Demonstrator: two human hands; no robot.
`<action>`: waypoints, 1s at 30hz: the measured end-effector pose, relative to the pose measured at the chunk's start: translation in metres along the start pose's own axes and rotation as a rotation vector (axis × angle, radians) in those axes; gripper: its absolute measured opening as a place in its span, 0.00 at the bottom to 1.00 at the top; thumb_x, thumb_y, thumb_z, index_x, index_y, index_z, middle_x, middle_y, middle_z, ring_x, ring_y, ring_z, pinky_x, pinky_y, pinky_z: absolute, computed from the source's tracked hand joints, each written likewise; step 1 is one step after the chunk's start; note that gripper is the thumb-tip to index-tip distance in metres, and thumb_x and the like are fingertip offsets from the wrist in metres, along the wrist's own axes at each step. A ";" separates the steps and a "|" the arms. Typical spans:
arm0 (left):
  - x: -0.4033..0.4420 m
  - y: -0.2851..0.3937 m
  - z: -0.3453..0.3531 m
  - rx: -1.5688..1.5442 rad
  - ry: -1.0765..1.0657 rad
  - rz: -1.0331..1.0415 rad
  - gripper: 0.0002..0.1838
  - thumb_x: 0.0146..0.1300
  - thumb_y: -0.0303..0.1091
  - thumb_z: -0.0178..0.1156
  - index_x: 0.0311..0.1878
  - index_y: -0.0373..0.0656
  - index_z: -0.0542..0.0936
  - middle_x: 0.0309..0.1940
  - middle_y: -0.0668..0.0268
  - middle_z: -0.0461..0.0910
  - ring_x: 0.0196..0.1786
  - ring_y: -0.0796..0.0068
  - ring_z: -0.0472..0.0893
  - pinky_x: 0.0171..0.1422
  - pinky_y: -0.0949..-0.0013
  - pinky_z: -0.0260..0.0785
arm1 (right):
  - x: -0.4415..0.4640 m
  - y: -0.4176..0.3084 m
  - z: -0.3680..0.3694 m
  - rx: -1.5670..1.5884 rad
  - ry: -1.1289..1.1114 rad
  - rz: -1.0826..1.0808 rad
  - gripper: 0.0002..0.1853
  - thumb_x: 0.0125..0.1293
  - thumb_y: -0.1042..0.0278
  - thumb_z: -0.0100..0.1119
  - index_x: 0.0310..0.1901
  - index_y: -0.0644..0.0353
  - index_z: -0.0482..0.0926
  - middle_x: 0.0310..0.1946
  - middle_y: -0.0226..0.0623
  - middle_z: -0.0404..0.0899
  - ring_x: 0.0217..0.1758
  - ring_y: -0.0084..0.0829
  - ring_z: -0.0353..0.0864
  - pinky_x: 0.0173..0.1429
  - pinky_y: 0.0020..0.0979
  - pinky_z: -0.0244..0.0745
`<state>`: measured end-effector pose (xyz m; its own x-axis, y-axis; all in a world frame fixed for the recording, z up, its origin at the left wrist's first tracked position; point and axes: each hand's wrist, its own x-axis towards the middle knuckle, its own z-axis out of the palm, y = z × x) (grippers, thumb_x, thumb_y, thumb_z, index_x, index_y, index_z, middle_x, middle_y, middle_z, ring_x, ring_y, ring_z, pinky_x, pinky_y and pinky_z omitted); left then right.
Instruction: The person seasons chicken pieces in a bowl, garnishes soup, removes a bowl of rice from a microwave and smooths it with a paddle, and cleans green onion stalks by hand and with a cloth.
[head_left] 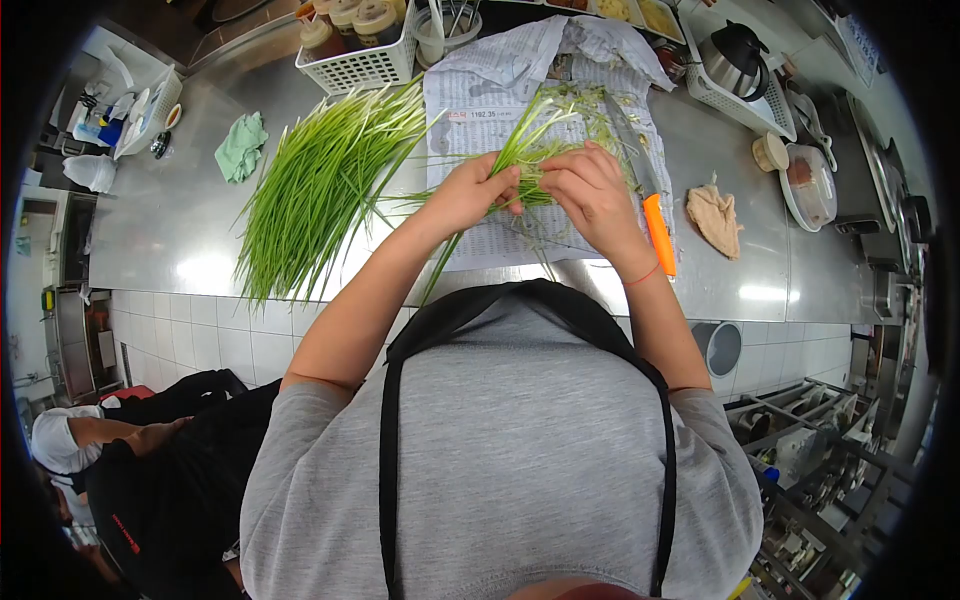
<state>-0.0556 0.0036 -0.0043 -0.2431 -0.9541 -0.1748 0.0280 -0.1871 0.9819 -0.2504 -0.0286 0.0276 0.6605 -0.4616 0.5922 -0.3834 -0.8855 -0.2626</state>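
Note:
My left hand point(468, 196) is closed around a small bunch of chives point(522, 146), their pale ends pointing away from me and green tips hanging toward the table's front edge. Just to its right, my right hand point(596, 192) has its fingers pinched together beside the bunch; what they hold is hidden. Both hands are above spread newspaper point(480, 245) strewn with wilted chive scraps point(598, 122). On the paper's right side lies a knife point(658, 235) with an orange handle, its blade pointing away. A large pile of chives point(330, 185) rests to the left.
A green cloth point(241, 147) lies at the left and a tan cloth point(714, 220) at the right of the steel table point(190, 225). Behind stand a white basket of bottles point(358, 70) and a basket with a kettle point(735, 62). Another person in black point(170, 490) is at lower left.

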 end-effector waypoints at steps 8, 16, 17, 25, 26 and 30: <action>-0.001 -0.006 0.004 0.283 0.085 0.042 0.15 0.67 0.42 0.49 0.45 0.37 0.70 0.28 0.67 0.72 0.29 0.78 0.70 0.35 0.73 0.64 | -0.001 0.005 0.002 0.012 -0.003 0.078 0.04 0.56 0.74 0.56 0.34 0.59 0.73 0.38 0.34 0.74 0.46 0.37 0.73 0.57 0.39 0.64; -0.012 -0.007 -0.009 0.324 0.153 0.047 0.16 0.67 0.42 0.49 0.43 0.35 0.70 0.26 0.61 0.74 0.29 0.72 0.72 0.36 0.68 0.65 | -0.029 0.078 -0.038 -0.026 0.315 0.393 0.06 0.56 0.79 0.57 0.36 0.64 0.75 0.33 0.38 0.75 0.38 0.35 0.75 0.43 0.32 0.70; -0.011 -0.007 -0.009 0.303 0.139 0.044 0.16 0.67 0.42 0.49 0.43 0.35 0.70 0.26 0.62 0.73 0.29 0.73 0.71 0.36 0.69 0.65 | -0.029 0.078 -0.037 -0.026 0.314 0.391 0.06 0.56 0.79 0.57 0.36 0.64 0.75 0.33 0.38 0.75 0.38 0.35 0.75 0.43 0.32 0.70; -0.011 -0.006 -0.006 0.310 0.167 0.087 0.15 0.67 0.41 0.49 0.42 0.35 0.70 0.24 0.65 0.70 0.28 0.77 0.68 0.35 0.70 0.63 | -0.004 0.035 -0.022 0.135 0.030 0.343 0.07 0.56 0.71 0.61 0.38 0.58 0.79 0.35 0.32 0.75 0.40 0.28 0.75 0.52 0.30 0.67; -0.012 -0.004 -0.006 0.296 0.158 0.067 0.15 0.67 0.41 0.49 0.42 0.35 0.70 0.24 0.65 0.70 0.28 0.77 0.68 0.35 0.71 0.63 | 0.002 0.022 -0.022 0.138 0.028 0.343 0.07 0.56 0.71 0.61 0.38 0.58 0.79 0.35 0.32 0.75 0.40 0.28 0.75 0.52 0.30 0.67; -0.012 -0.002 -0.006 0.280 0.142 0.055 0.15 0.67 0.40 0.49 0.43 0.35 0.71 0.24 0.65 0.70 0.29 0.78 0.68 0.35 0.71 0.63 | 0.009 0.004 -0.015 -0.030 -0.073 0.154 0.07 0.55 0.65 0.63 0.36 0.51 0.79 0.35 0.26 0.75 0.43 0.27 0.73 0.63 0.41 0.55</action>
<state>-0.0469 0.0136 -0.0044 -0.1101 -0.9879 -0.1096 -0.2352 -0.0813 0.9686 -0.2554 -0.0360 0.0434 0.6369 -0.5956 0.4896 -0.5021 -0.8023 -0.3228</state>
